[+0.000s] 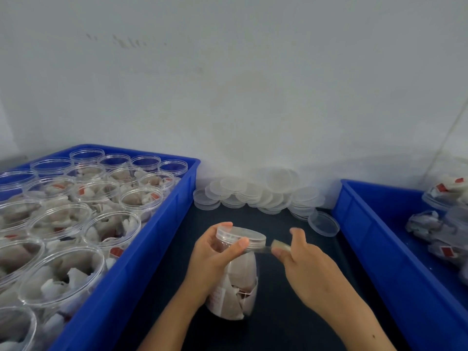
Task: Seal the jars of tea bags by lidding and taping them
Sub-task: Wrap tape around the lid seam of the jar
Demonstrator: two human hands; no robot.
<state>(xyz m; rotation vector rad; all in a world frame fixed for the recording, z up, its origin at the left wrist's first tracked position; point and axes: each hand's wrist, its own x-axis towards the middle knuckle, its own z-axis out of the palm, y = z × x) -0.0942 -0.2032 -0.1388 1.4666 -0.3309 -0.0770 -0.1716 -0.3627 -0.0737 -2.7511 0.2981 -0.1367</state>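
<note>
A clear plastic jar (239,282) full of tea bags stands on the dark table between two crates, with a clear lid (244,236) on top. My left hand (215,252) grips the jar just under the lid, thumb pressed on the lid's rim. My right hand (301,257) holds a small roll of clear tape (280,245) to the right of the lid. A strip of tape (260,249) runs from the roll to the lid's edge.
The blue crate (152,239) on the left holds several open jars of tea bags. A pile of loose clear lids (266,192) lies against the wall. Another blue crate (374,239) on the right holds jars lying on their sides.
</note>
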